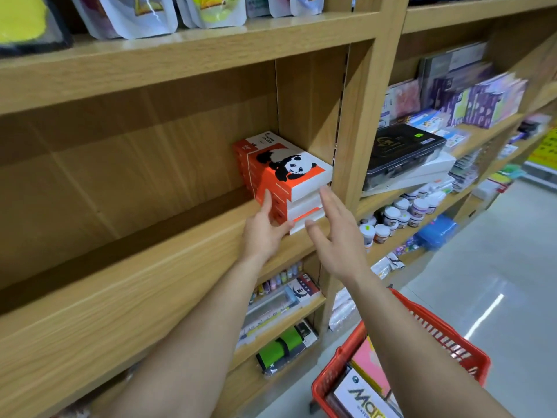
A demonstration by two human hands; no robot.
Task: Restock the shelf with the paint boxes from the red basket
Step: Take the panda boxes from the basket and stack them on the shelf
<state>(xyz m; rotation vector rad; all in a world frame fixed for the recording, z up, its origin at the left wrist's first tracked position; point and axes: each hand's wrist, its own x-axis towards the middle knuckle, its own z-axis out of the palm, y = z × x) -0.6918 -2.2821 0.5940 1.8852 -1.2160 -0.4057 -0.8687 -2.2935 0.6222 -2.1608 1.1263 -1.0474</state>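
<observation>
Probable step: squaring the stack of paint boxes [283,173] at the right end of the shelf [150,267]. Left hand [265,233]: fingers [266,202] straight, pressing the stack's left corner. Right hand [337,236]: fingers straight, together, holding nothing, tips at the front edge. Next: reach into the red basket [446,336] for more boxes.

**Panda paint boxes stacked at the shelf's right end**

Orange-and-white paint boxes [283,176], the top one showing a panda, lie flat in a neat stack on the wooden shelf [150,267], against its right wall. The red basket [452,336] sits below, holding upright boxes.
</observation>
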